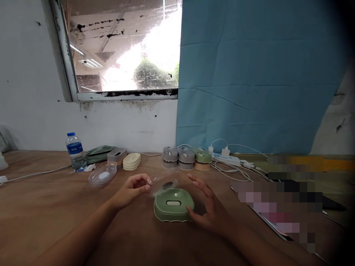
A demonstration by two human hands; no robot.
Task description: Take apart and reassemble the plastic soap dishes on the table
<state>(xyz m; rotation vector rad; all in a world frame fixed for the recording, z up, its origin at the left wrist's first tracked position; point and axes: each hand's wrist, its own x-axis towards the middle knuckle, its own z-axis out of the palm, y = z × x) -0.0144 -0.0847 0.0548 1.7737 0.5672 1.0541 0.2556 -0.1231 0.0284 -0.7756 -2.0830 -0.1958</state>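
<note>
Left hand (138, 187) pinches a blurred clear plastic piece (168, 183) over the far side of the green box (174, 213); the box lies lengthwise left-to-right, nearer the right hand (207, 210), fingers spread apart.

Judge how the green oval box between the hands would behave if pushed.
The green oval box sits low and broad, so it probably won't tip. Its smooth walls look molded, so it's likely stiff. The shiny top might feel slippery.

Brn table (41, 203): grn box (173, 214), btl (75, 153), pwr strip (230, 159).
</note>
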